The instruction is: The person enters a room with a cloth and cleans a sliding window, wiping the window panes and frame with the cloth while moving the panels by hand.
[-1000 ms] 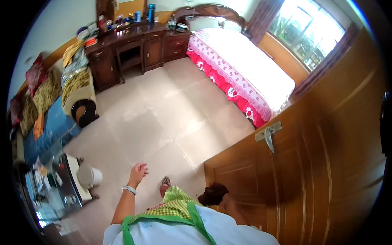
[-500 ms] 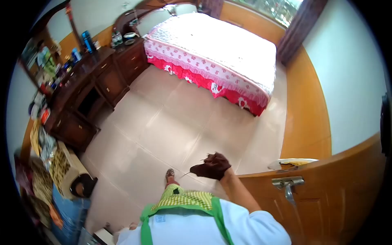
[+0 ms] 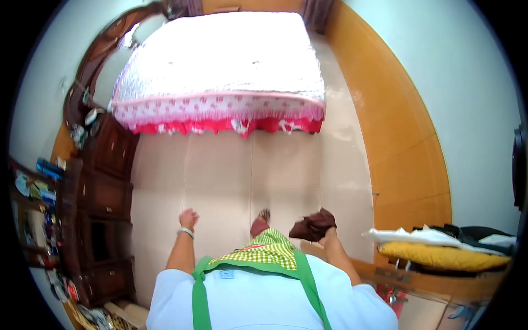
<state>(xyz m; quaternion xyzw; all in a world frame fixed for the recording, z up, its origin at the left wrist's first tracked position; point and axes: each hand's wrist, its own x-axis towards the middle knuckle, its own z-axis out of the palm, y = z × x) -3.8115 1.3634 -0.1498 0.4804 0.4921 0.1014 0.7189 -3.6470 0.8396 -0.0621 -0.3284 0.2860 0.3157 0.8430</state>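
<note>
A dark brown cloth (image 3: pixel 312 225) hangs bunched from my right hand (image 3: pixel 330 235), which is closed on it. The cloth covers most of my fingers, and one end droops to the left. My left hand (image 3: pixel 189 219), with a pale band on its wrist, is held out over the floor tiles. Its fingers look loosely curled in, and I see nothing in them. Between the two hands, my patterned shoe (image 3: pixel 264 213) shows beyond the green checked apron (image 3: pixel 258 250).
Ahead stands a bed (image 3: pixel 220 113) with a pink and red skirt. Dark wooden cabinets (image 3: pixel 107 184) line the left wall. At right, a yellow folded item (image 3: pixel 440 256) and white cloth lie near the wooden door (image 3: pixel 418 280). Tiled floor (image 3: pixel 220 170) lies between.
My view has turned right, so the bed now faces me squarely. My left hand has come into view. My right hand still holds the brown cloth. The door's handle has left view.
</note>
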